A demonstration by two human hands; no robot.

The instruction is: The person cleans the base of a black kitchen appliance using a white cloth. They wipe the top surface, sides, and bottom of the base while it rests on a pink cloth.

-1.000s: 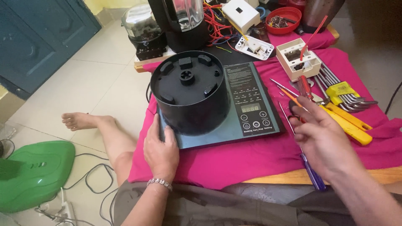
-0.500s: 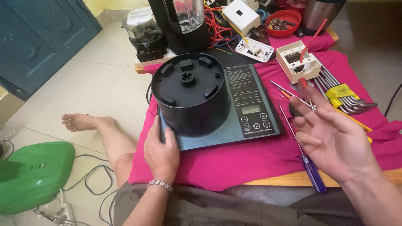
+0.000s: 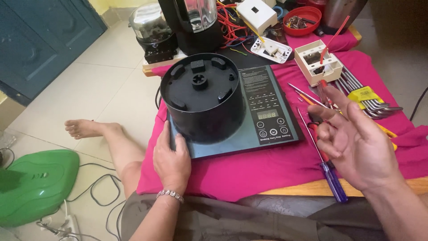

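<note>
A flat grey-black induction cooktop (image 3: 267, 111) lies on a pink cloth (image 3: 249, 172). An upturned black cylindrical appliance base (image 3: 203, 100) stands on its left part. My left hand (image 3: 171, 163) grips the cooktop's near-left edge, thumb against the black base. My right hand (image 3: 356, 143) hovers to the right of the cooktop, palm up and fingers spread, holding nothing. Beneath it lie a blue-handled screwdriver (image 3: 332, 183) and other thin screwdrivers.
A set of hex keys (image 3: 370, 98) and a white switch box (image 3: 318, 60) lie at the right. A black blender (image 3: 191, 22), a red bowl (image 3: 305, 20) and loose wires crowd the back. On the floor to the left are a green casing (image 3: 38, 183) and cables.
My right hand has risen from the screwdrivers and turned palm up with its fingers spreading. My left hand has stayed on the cooktop's edge.
</note>
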